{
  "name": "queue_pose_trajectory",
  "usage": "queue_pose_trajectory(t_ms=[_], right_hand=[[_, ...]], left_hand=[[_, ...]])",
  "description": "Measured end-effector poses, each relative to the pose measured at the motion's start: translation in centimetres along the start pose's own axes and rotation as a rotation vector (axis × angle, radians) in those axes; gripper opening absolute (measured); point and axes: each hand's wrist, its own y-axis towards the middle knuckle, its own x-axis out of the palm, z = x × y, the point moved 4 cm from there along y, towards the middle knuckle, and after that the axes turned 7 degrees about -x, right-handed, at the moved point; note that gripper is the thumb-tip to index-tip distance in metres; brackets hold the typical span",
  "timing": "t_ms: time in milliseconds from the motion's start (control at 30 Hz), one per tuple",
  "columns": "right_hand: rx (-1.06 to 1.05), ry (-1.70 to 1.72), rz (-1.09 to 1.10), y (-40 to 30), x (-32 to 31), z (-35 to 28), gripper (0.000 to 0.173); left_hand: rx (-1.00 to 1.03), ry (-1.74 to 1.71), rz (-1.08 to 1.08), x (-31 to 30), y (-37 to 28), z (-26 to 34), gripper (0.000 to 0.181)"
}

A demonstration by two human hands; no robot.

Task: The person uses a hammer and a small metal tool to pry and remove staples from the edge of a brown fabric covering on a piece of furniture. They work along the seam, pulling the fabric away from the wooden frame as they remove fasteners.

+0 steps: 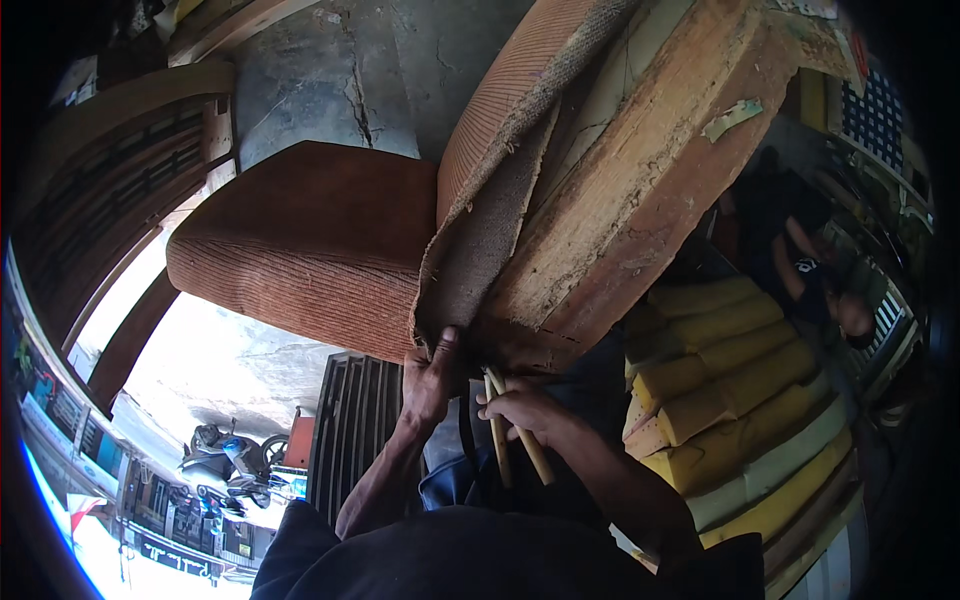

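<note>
An upholstered seat in ribbed orange-brown fabric [300,307] lies in front of me, its bare wooden frame [630,217] facing up on the right. A loose flap of the cover [480,225], with a frayed edge, is peeled back along the frame. My left hand [429,386] grips the lower end of this flap, thumb on top. In my right hand [529,412] is a pair of pincers or pliers with yellow handles [537,456], spread slightly apart. The tool's jaws are in dark shadow by the frame's lower corner, so what they touch cannot be made out.
Yellow foam cushions [727,390] are stacked to my right, with another person [802,262] beyond them. A dark ribbed panel [349,435] is at my left. Slatted wooden furniture [127,142] stands farther left on the concrete floor [315,67]. A motorcycle [232,465] is outside.
</note>
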Motion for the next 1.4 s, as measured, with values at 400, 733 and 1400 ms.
queue_pose_trajectory(t_ms=[400, 733, 1400], right_hand=[[0.071, -0.299, 0.028, -0.3, -0.8, -2.2, 0.044], [-0.07, -0.431, 0.234, -1.2, 4.7, -6.6, 0.027], [-0.427, -0.308, 0.184, 0.8, 2.2, 3.4, 0.047]], left_hand=[[-0.052, -0.051, -0.033, -0.3, 0.7, 0.7, 0.042], [-0.066, -0.005, -0.047, -0.8, 0.9, 0.6, 0.049], [-0.121, -0.136, -0.113, -0.7, 0.1, 1.6, 0.039]])
